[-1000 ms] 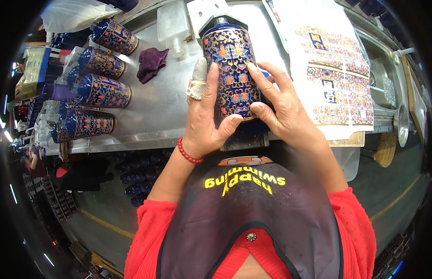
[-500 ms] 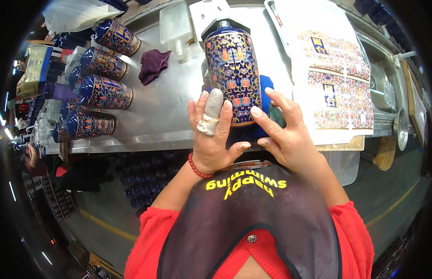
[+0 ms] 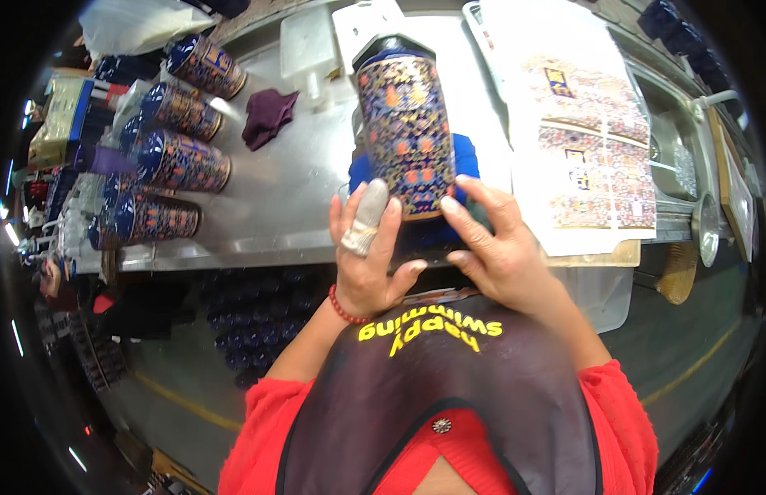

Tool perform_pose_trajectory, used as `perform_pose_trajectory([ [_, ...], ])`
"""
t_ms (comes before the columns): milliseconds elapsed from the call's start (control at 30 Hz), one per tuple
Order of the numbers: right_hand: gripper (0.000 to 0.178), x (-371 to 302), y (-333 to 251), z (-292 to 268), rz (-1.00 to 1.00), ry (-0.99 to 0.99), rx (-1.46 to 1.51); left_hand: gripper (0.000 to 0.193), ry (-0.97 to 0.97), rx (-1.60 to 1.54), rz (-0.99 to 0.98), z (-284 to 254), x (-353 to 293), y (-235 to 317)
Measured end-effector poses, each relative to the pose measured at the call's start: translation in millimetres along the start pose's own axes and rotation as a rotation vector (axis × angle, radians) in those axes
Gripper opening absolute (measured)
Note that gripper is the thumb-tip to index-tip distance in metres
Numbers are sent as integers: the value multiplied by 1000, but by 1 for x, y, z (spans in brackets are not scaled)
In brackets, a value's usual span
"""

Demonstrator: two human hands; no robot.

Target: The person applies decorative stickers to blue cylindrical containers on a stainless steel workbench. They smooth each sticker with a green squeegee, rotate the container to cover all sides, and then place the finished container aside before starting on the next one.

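A dark blue bottle (image 3: 409,136) wrapped in an ornate, many-coloured patterned decal lies in front of me, its dark neck end away from me. Beneath it is a blue cloth (image 3: 467,155). My left hand (image 3: 368,247) is at the bottle's near left end, fingers stretched and apart; a grey cloth sleeve (image 3: 366,219) covers one finger. My right hand (image 3: 496,235) rests its fingertips near the bottle's lower right edge, fingers spread. Neither hand wraps round the bottle.
Several finished-looking patterned bottles (image 3: 185,161) stand at the left. A crumpled purple cloth (image 3: 268,116) and a clear plastic container (image 3: 309,45) lie on the metal table (image 3: 271,194). To the right are printed patterned sheets (image 3: 593,177), with a sink (image 3: 676,153) beyond.
Both hands have drawn slightly toward me along the bottle. The bottle has tilted a little, and more of the blue cloth shows at its left side.
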State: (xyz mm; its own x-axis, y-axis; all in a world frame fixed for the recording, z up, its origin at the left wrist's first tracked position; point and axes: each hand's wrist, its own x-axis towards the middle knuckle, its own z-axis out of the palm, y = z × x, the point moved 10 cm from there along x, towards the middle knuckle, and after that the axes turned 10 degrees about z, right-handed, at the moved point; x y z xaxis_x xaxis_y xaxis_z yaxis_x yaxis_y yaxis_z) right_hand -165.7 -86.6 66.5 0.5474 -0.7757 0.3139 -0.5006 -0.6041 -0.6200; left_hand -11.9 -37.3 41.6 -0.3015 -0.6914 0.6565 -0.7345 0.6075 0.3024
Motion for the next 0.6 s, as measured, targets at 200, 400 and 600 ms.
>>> perform_pose_trajectory([
  [200, 74, -3, 4, 3, -60, 103, 128, 70, -46, 11, -27, 0, -8, -4],
  [400, 69, -6, 7, 9, -65, 135, 45, 75, -52, 45, -15, 11, -17, -6],
  [600, 72, -7, 7, 13, -73, 162, 37, 67, -54, 102, 120, 13, -21, 0],
])
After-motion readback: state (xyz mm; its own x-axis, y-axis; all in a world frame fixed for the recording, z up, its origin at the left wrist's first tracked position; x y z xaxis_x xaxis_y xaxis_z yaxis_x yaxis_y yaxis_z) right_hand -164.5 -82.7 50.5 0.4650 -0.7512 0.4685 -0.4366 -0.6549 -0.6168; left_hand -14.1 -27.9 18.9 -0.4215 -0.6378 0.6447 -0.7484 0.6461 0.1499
